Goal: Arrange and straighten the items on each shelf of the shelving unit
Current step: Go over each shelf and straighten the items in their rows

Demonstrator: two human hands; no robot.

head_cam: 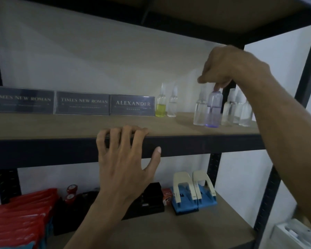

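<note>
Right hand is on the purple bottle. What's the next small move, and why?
Probably slide the purple bottle back into line: the right hand pinches its top, and it stands slightly forward of the clear bottles beside it. The left hand holds the shelf.

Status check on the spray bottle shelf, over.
Left hand hooked over the shelf edge. Right hand pinches the purple bottle by its top. Clear bottles crowd it on both sides.
</note>
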